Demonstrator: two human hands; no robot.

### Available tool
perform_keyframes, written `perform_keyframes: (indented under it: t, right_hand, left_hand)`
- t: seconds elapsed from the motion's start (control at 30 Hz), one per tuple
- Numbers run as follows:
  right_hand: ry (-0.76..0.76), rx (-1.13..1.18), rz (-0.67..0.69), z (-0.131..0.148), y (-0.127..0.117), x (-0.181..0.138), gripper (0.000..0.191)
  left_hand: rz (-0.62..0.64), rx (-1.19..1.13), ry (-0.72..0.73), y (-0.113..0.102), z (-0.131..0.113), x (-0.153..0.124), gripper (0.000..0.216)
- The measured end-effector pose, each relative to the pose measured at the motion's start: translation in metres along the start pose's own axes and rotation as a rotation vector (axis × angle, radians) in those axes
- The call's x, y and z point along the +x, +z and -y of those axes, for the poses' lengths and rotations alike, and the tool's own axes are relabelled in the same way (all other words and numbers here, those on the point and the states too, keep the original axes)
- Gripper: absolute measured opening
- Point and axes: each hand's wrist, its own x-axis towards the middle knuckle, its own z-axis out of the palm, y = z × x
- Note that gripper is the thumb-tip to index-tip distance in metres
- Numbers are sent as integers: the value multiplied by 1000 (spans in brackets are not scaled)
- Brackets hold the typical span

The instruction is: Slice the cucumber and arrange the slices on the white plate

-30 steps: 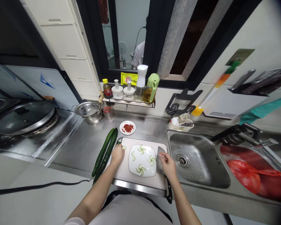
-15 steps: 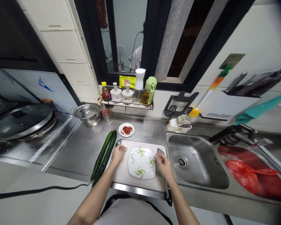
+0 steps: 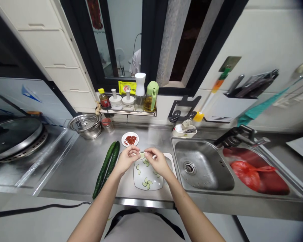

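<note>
Both your hands meet over the far edge of the plate (image 3: 148, 174), left hand (image 3: 126, 158) and right hand (image 3: 157, 160) each with fingers pinched together on the one thin cucumber slice (image 3: 142, 155) between them. Pull unevenly and it could tear; loosen either grip and it may drop onto the slice pinwheels (image 3: 146, 183) just below and knock them askew

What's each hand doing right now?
Left hand: fingers pinched on a cucumber slice above the plate.
Right hand: fingertips pinched on the same slice from the other side.
</note>
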Motion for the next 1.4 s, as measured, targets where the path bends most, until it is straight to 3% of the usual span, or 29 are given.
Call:
perform_keyframes:
  t: [0.13, 0.23, 0.4, 0.67, 0.9, 1.17, 1.4]
  right_hand:
    - [-116, -36, 19, 9, -1, 1, 14]
    - [-207, -62, -25, 14, -6, 0, 14]
    - [-349, -95, -112, 21, -11, -2, 14]
    - [-469, -158, -115, 25, -13, -1, 15]
    - [-389, -234, -67, 25, -16, -4, 17]
    - [-313, -157, -5, 28, -14, -2, 16]
    - [-100, 27, 23, 33, -10, 3, 16]
  left_hand:
    - [-23, 13, 34, 6, -10, -4, 38]
    - [-62, -42, -38, 9, -16, -7, 40]
    - [55, -234, -214, 15, -26, -11, 47]
    - [64, -308, -211, 20, -36, -9, 51]
    - [57, -203, -144, 17, -36, -9, 57]
    - [43, -112, 14, 17, -41, -11, 52]
    - [-23, 33, 124, 18, -35, -10, 47]
